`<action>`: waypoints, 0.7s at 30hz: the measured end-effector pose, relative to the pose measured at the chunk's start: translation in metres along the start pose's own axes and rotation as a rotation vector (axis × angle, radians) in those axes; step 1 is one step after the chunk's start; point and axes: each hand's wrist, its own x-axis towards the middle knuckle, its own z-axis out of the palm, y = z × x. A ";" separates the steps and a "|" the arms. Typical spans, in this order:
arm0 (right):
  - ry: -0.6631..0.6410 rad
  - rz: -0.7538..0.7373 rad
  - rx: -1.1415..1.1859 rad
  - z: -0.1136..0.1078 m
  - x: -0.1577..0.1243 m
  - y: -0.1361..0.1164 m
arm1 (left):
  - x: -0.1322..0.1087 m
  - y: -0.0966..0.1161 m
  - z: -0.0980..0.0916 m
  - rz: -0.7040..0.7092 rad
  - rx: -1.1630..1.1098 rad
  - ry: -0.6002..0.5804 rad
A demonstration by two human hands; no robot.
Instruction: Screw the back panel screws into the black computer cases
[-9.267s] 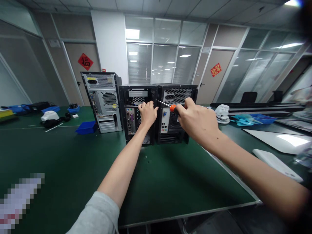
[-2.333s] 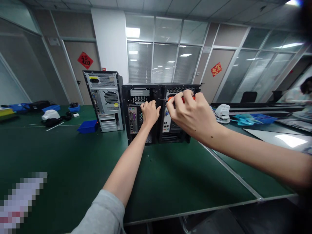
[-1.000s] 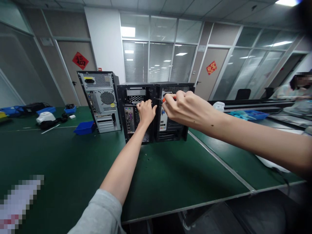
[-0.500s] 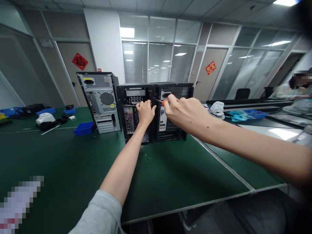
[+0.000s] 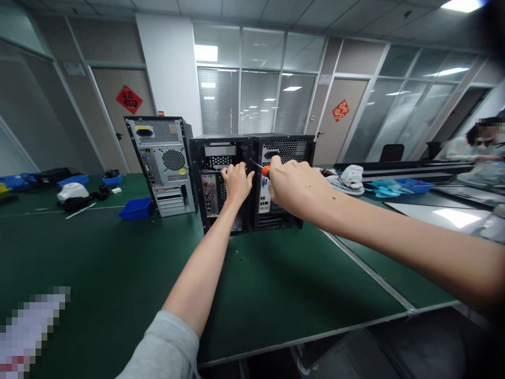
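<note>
My left hand (image 5: 237, 183) rests at the rear of the middle black computer case (image 5: 221, 151), its fingers curled over the inner edge of the back opening and the thumb pointing up to the right. In my right hand (image 5: 292, 179) is a screwdriver (image 5: 265, 171) with an orange handle end. Its thin shaft points left to the right rear edge of that case; whether the tip sits on a screw is too small to tell. A second black computer case (image 5: 292, 150) stands close on the right, partly behind my right hand. On the left is a silver-backed computer case (image 5: 168, 181).
A blue tray (image 5: 136, 209) lies on the green table (image 5: 284, 295) left of the cases. Farther left are a white device (image 5: 73, 192) and dark cables. To the right are a white object (image 5: 351, 176) and light-blue gloves (image 5: 384, 188); a person (image 5: 465, 145) sits beyond.
The view has shifted slightly. My right hand and the screwdriver are a little lower and turned a bit, while the shaft still points to the case edge. My left hand keeps its place.
</note>
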 end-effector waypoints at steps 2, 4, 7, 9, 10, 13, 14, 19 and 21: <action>-0.039 0.030 0.051 -0.001 0.001 -0.001 | 0.000 0.000 0.001 -0.001 -0.003 0.000; -0.084 0.050 0.101 -0.002 0.001 -0.001 | 0.000 -0.001 0.001 0.001 -0.007 0.006; -0.148 0.069 0.167 -0.004 0.002 0.001 | 0.000 -0.001 0.002 0.007 -0.010 0.018; -0.189 0.083 0.204 -0.004 0.003 0.003 | 0.000 -0.001 0.002 0.009 -0.011 0.022; -0.209 0.090 0.227 -0.004 0.004 0.004 | 0.000 -0.001 0.002 0.008 -0.012 0.023; -0.248 0.114 0.344 -0.001 0.007 0.007 | 0.000 -0.001 0.002 0.007 -0.018 0.022; -0.253 0.126 0.399 0.001 0.007 0.008 | 0.000 -0.001 0.002 0.008 -0.019 0.023; -0.367 0.254 0.757 0.006 0.009 0.007 | 0.001 -0.003 0.003 0.015 -0.009 0.031; -0.416 0.311 0.883 0.006 0.009 0.007 | 0.001 -0.003 0.004 0.014 -0.006 0.028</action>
